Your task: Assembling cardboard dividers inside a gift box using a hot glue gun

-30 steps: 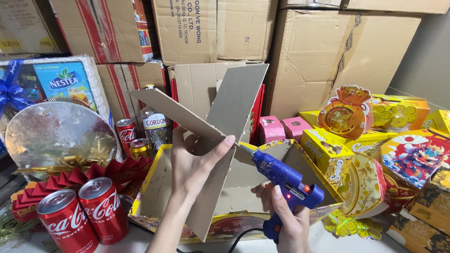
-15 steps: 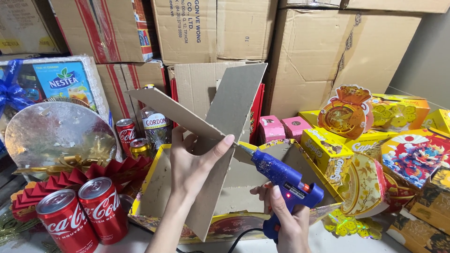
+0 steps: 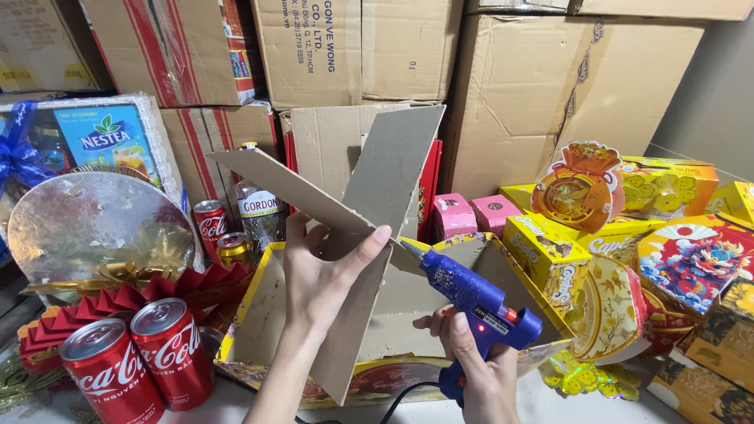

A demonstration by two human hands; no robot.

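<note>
Clamped between thumb and fingers, the crossed cardboard divider is held upright by the left hand, whose grip closes around the point where the two grey-brown panels slot into each other. That divider stands above the open yellow-rimmed cardboard tray on the tabletop, its lower edge reaching down toward the front wall; whether it already touches the tray floor is hard to tell from this angle. The right hand has its grip wrapped firmly round the handle of a blue glue gun, a finger at the trigger, with the nozzle pointing at the joint of the two panels, just beside the left fingertips.

As things lie, the panels are already slotted into a cross and the tray is folded up, but it holds no goods, and no glue bead can be made out at the joint, so fixing the divider looks unfinished. Two red soda cans stand just left of the tray, a foil-wrapped round tray behind them, and colourful gift boxes crowd the right side
</note>
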